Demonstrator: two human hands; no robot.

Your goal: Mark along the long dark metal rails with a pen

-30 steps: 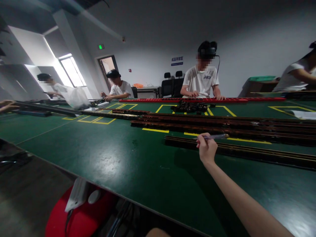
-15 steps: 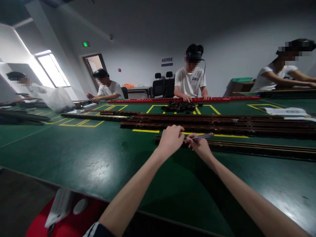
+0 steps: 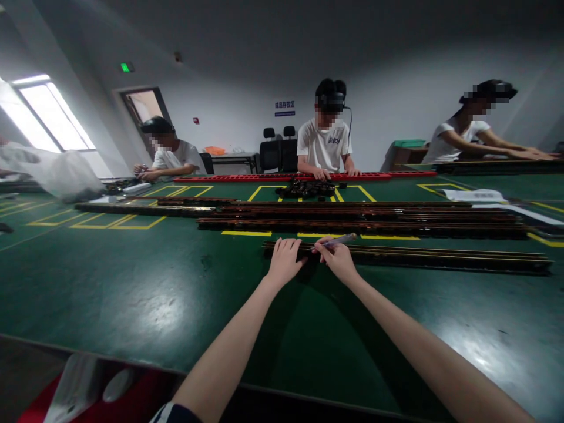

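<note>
My left hand [image 3: 284,262] lies over the left part of a long dark bar [image 3: 440,258] with brass-coloured lines along its top. Its fingers reach across the bar and the thumb sits on the near side, so the hand is closed around it. My right hand [image 3: 337,258] pinches a slim pen [image 3: 341,239], held slantwise with its back end up to the right. The pen's tip points down toward the bar, close beside my left thumb; whether it touches cannot be made out.
Beyond lie several similar long bars [image 3: 396,226] in a row. A heap of small black parts [image 3: 308,188] stands before a person [image 3: 326,141] at a red rail [image 3: 247,177]. Papers [image 3: 476,195] lie right, a plastic bag [image 3: 73,176] left. Other people sit around the green table [image 3: 132,282].
The view has turned slightly right, so things appear shifted left. My left hand has settled lower onto the bar, its fingers across it. The pen remains in my right hand beside it.
</note>
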